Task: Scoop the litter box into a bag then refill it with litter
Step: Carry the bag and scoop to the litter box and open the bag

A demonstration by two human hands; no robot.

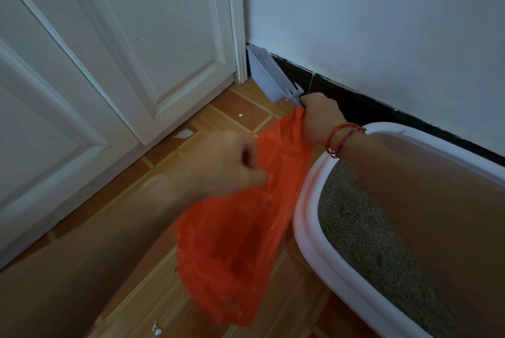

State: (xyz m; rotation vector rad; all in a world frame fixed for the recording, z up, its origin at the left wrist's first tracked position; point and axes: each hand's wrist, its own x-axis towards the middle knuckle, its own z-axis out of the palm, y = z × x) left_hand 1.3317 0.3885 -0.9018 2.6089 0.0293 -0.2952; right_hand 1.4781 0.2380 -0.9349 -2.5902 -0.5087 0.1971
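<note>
An orange plastic bag [235, 242] hangs between my hands above the floor, just left of the litter box. My left hand [226, 165] pinches the bag's edge at its middle. My right hand [319, 116] grips the bag's far end, bunched in its fist, and the handle of the white scoop [269, 77] also sits in that fist. The scoop lies against the black baseboard in the corner. The white-rimmed litter box [311, 228] at the lower right holds grey litter [355, 222]; my right forearm crosses over it.
A white panelled door [109, 50] fills the left. A white wall with a black baseboard [382, 116] runs behind the box. The wood-pattern floor [153, 291] carries small white scraps [182, 134] near the door.
</note>
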